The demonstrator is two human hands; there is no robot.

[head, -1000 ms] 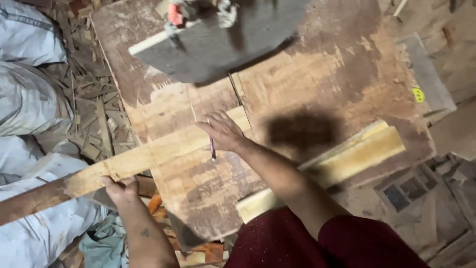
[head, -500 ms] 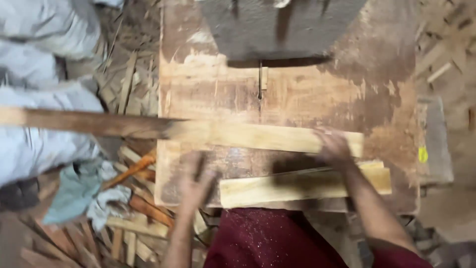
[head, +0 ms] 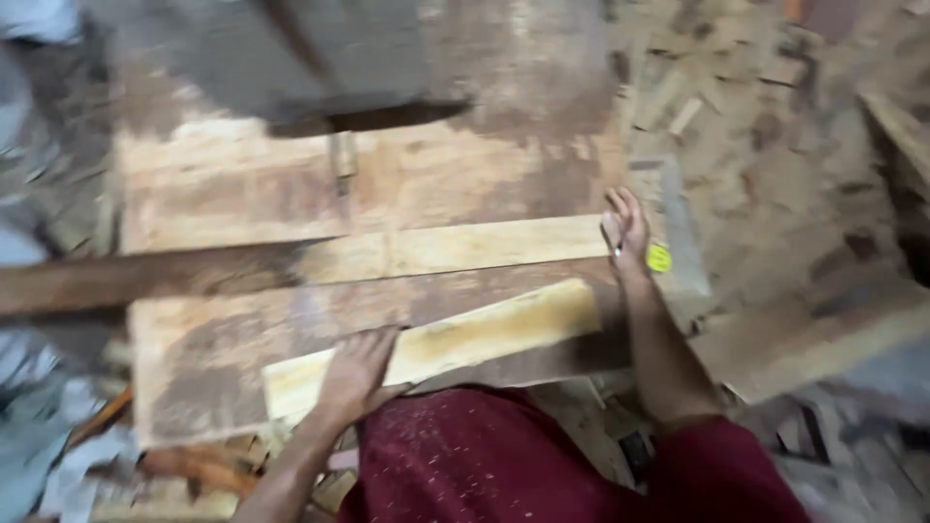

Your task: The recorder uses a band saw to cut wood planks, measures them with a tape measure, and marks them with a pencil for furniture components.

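Nearest the camera is the person's dark red garment (head: 504,455), dusted with pale specks. Just beyond it the left hand (head: 358,373) lies palm down on the short plank (head: 436,349) — fingers spread flat and loose, pressing on the wood rather than curled around it. That pale yellowish plank lies slantwise on the near part of the bench (head: 213,358), its right end higher in the frame than its left.

The right arm reaches out along the bench's right side. The right hand (head: 625,228) rests at the right end of the long plank (head: 387,257), fingers stretched out and touching the wood, with a thin pencil-like stick held between them; the frame is too blurred to tell how tightly it is gripped. Just beside that hand sits a small yellow tag (head: 659,258).

The long plank lies across the middle of the bench, running past its left edge, where its colour turns darker. It sits a little apart from the short plank, bare bench showing between them.

Farther back a dark slot (head: 368,118) cuts across the worn surface — beyond and to the right, wood scraps (head: 678,107) litter the floor
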